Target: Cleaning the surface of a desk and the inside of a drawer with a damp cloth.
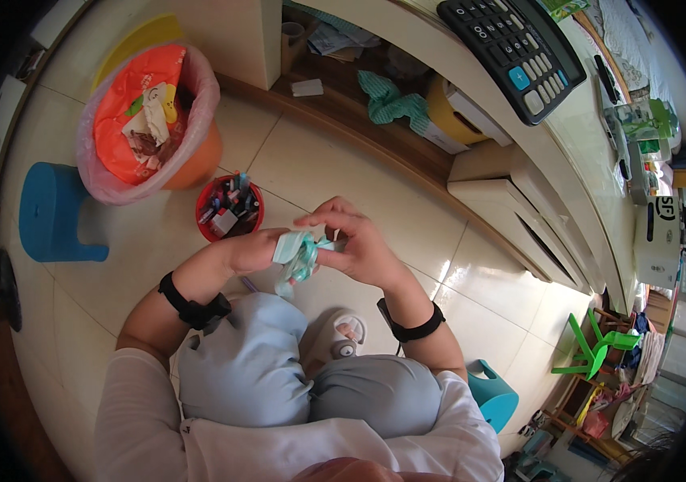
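In front of my knees, both hands meet at a bundle of light green and white ribbon-like material (300, 256), looped and knotted in the middle. My left hand (255, 250) holds the bundle from the left, its fingers mostly hidden behind the material. My right hand (352, 241) pinches the right side of the bundle between thumb and fingers, with the upper fingers curled above it. A strip of the material hangs down below my hands. Just behind my left hand, a red round container (229, 208) full of small mixed items stands on the tiled floor.
A lined orange bin (195, 159) with rubbish stands at the upper left, beside a blue plastic stool (48, 211). An open cabinet shelf (331, 102) holds a green cloth (391, 99). Above is a counter with a large calculator (520, 54). A teal stool (493, 397) is at the right.
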Demonstrator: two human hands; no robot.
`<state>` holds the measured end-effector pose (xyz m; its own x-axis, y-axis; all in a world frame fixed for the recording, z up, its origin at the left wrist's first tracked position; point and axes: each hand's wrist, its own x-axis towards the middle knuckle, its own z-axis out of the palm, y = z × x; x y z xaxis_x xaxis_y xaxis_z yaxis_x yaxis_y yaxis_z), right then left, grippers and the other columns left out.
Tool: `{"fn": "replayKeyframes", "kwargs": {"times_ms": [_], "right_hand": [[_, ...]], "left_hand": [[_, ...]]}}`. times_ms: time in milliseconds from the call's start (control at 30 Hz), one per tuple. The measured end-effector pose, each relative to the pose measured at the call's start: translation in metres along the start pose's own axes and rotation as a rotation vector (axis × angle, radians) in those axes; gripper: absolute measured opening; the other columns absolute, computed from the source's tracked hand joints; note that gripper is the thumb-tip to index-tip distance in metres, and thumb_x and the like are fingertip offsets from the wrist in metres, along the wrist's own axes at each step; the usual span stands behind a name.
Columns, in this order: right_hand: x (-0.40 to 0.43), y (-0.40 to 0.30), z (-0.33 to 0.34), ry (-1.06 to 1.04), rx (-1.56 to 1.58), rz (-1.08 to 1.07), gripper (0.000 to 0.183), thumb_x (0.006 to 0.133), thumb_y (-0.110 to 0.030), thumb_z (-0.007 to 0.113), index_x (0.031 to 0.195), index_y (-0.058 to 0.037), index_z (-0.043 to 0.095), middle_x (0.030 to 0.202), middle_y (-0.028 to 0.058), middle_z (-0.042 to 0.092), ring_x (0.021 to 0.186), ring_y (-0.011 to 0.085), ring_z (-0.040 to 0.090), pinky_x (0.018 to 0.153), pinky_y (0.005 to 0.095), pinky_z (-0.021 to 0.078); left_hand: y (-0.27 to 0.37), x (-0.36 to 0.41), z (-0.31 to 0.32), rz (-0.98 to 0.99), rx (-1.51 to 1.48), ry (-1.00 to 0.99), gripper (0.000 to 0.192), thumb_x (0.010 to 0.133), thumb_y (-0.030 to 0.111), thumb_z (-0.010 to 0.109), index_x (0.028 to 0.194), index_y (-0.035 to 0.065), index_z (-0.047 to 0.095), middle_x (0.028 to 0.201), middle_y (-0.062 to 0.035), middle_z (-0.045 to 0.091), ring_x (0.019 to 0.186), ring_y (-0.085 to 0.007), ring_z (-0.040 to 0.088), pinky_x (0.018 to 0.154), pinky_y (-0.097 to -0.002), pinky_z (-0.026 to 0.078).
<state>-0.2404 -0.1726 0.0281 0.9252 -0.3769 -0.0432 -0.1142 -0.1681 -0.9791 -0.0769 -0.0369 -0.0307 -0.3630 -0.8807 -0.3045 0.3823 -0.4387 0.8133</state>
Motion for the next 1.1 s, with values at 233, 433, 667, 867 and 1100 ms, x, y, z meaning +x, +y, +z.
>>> {"fn": "replayKeyframes", "kwargs": {"times_ms": [233, 433, 667, 867, 1100], "right_hand": [[0.002, 0.015, 0.006, 0.160, 0.040, -0.066, 0.012, 0.078, -0.006, 0.070, 0.089, -0.0010, 0.066, 0.080, 0.0076, 0.058, 0.078, 0.0194, 0.055, 0.070, 0.0286, 0.0430], [0.003, 0.017, 0.009, 0.236, 0.192, 0.041, 0.009, 0.080, -0.002, 0.066, 0.088, -0.0007, 0.063, 0.087, 0.0074, 0.054, 0.079, 0.0173, 0.054, 0.070, 0.0263, 0.0438], [0.004, 0.023, 0.008, 0.310, 0.049, -0.075, 0.006, 0.083, -0.002, 0.065, 0.086, -0.0005, 0.060, 0.082, 0.0031, 0.055, 0.073, 0.0108, 0.053, 0.064, 0.0231, 0.0448], [0.004, 0.005, 0.004, 0.178, 0.524, 0.414, 0.015, 0.094, -0.018, 0.055, 0.092, -0.0032, 0.059, 0.075, -0.0034, 0.058, 0.058, 0.0027, 0.049, 0.052, 0.0161, 0.0393], [0.007, 0.021, 0.017, 0.077, 0.820, 0.433, 0.024, 0.097, -0.024, 0.048, 0.098, -0.0043, 0.062, 0.082, -0.0021, 0.061, 0.069, 0.0039, 0.052, 0.061, 0.0200, 0.0429]], "left_hand": [[0.027, -0.001, 0.002, -0.074, -0.359, -0.004, 0.040, 0.098, 0.038, 0.037, 0.122, 0.0096, 0.053, 0.108, -0.0092, 0.066, 0.079, -0.0115, 0.061, 0.065, -0.0228, 0.049], [0.030, 0.004, -0.003, -0.050, -0.397, 0.044, 0.038, 0.097, 0.036, 0.044, 0.122, 0.0098, 0.056, 0.108, -0.0094, 0.065, 0.081, -0.0123, 0.062, 0.067, -0.0261, 0.053], [0.025, 0.012, -0.006, 0.022, -0.341, 0.250, 0.028, 0.091, 0.025, 0.060, 0.110, 0.0040, 0.063, 0.098, -0.0037, 0.064, 0.085, -0.0130, 0.063, 0.070, -0.0280, 0.055], [0.023, 0.013, -0.001, 0.367, 0.068, 0.348, 0.023, 0.093, 0.020, 0.058, 0.107, 0.0038, 0.065, 0.102, -0.0031, 0.062, 0.098, -0.0133, 0.059, 0.093, -0.0279, 0.045], [0.032, 0.011, 0.009, 0.363, -0.270, 0.305, 0.034, 0.093, 0.018, 0.054, 0.122, 0.0003, 0.058, 0.130, -0.0092, 0.054, 0.113, -0.0150, 0.052, 0.101, -0.0301, 0.038]]}}
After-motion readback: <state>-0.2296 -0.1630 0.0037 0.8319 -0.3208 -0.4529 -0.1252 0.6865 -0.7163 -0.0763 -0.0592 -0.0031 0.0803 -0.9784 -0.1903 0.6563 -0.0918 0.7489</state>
